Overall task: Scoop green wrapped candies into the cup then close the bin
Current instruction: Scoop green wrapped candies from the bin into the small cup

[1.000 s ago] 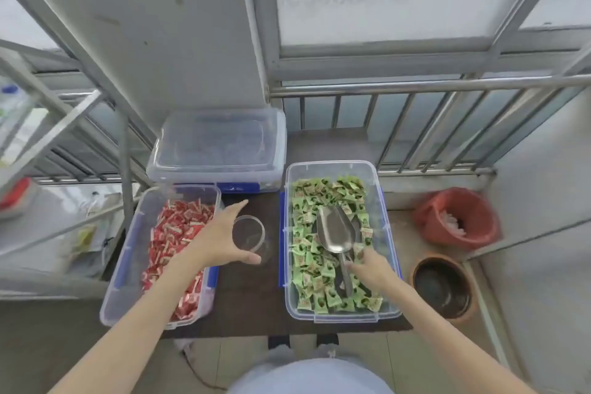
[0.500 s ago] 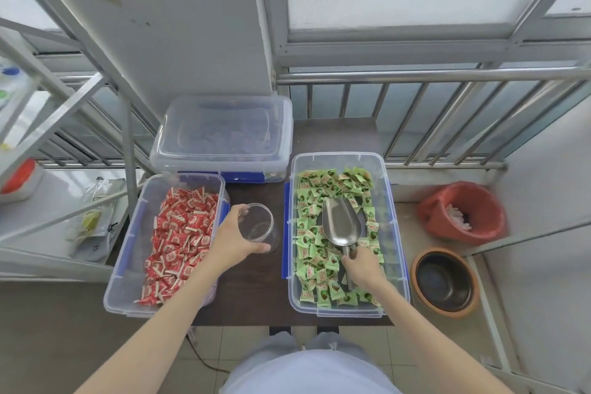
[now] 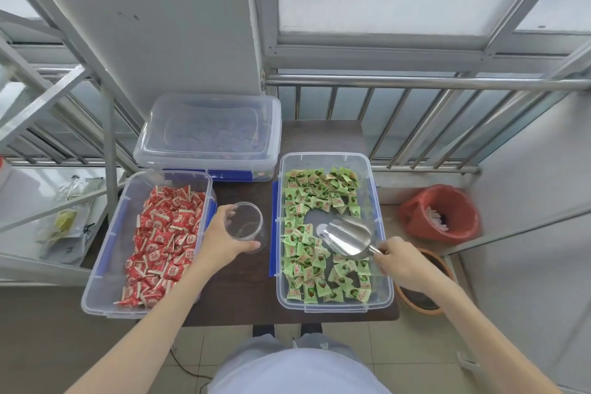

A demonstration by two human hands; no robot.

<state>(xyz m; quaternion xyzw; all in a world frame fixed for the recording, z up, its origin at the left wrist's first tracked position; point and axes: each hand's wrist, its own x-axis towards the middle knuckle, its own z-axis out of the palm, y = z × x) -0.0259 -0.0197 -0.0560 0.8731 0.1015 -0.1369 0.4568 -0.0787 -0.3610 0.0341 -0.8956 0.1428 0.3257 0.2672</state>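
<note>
An open clear bin [image 3: 382,233] on the right of the small table holds many green wrapped candies [image 3: 307,201]. My right hand [image 3: 403,264] grips the handle of a metal scoop [image 3: 347,238], which lies tilted in the bin with its empty bowl over a bare patch of the floor. My left hand [image 3: 220,241] is wrapped around a clear plastic cup [image 3: 246,225] that stands upright and empty on the table between the two front bins.
An open bin of red wrapped candies [image 3: 163,237] sits at the left. A lidded clear bin [image 3: 211,134] stands behind. Dark table [image 3: 252,297], metal railing [image 3: 415,81] beyond, a red bucket [image 3: 439,214] and a brown pot [image 3: 422,297] on the floor at right.
My left hand has closed around the cup. My right hand has swung the scoop so its handle points right, leaving a bare patch among the green candies.
</note>
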